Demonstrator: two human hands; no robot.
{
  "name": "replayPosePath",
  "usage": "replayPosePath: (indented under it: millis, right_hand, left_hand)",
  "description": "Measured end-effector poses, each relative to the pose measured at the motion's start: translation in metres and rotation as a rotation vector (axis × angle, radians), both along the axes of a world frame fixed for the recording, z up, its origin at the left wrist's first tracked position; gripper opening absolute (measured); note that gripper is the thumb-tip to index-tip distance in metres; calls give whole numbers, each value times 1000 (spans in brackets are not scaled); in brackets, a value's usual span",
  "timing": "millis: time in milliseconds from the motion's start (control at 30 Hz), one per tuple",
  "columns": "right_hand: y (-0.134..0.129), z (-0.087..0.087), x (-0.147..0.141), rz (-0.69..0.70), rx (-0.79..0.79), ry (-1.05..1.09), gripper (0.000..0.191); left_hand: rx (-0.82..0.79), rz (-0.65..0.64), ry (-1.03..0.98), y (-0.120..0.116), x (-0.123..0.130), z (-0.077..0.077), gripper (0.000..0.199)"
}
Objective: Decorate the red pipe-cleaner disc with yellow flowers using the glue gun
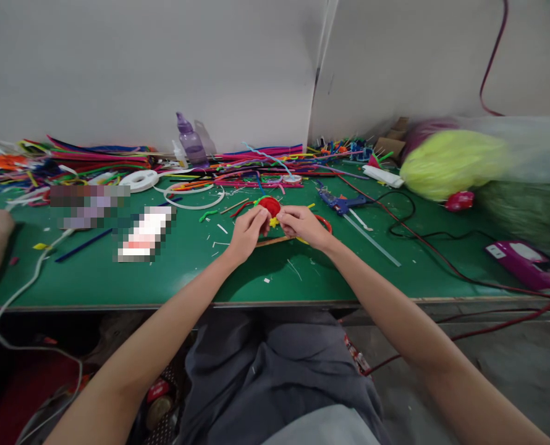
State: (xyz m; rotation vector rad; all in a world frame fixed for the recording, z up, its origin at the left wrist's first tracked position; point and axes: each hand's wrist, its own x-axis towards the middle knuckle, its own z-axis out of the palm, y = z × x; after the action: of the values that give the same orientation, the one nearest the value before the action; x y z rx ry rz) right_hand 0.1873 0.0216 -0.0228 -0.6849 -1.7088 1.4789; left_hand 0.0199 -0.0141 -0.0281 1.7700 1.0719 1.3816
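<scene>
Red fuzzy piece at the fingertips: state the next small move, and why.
Probably pinch the small yellow piece against the red fuzzy piece with the right hand: its fingertips are beside both, yellow shows at red's lower edge, and the left hand is opposite.

Room over green table (186, 247) beside left hand (248, 233), pipe cleaners (103, 156) and bottle (192, 145) blocking upper left, glue gun (342, 203) and cord (414, 207) right of centre, bulky bag (455, 161) upper right
</scene>
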Motion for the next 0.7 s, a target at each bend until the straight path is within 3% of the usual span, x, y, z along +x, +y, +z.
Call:
replayPosePath:
  millis: [167,400,467,567,633,700]
  right_hand:
    - [0,1,0,-41,72,-75,28]
    - [0,1,2,-164,258,-137,17]
    - [1,-1,1,-200,292,-133,14]
    - [3,-5,0,-225,307,-122,13]
    - [4,-6,-1,-224,317,-129,13]
    - [4,-6,-1,-212,329,-145,13]
  left_hand:
    - [-126,5,-29,4,1,-2,30]
    - [44,238,76,1,-3,7,25]
    - [158,278,177,-18,-4,11,22]
    - [314,339,249,-67,-4,10,20]
    - [407,251,295,-105,-2,-1,18]
    - [454,52,397,-138,1,-22,11]
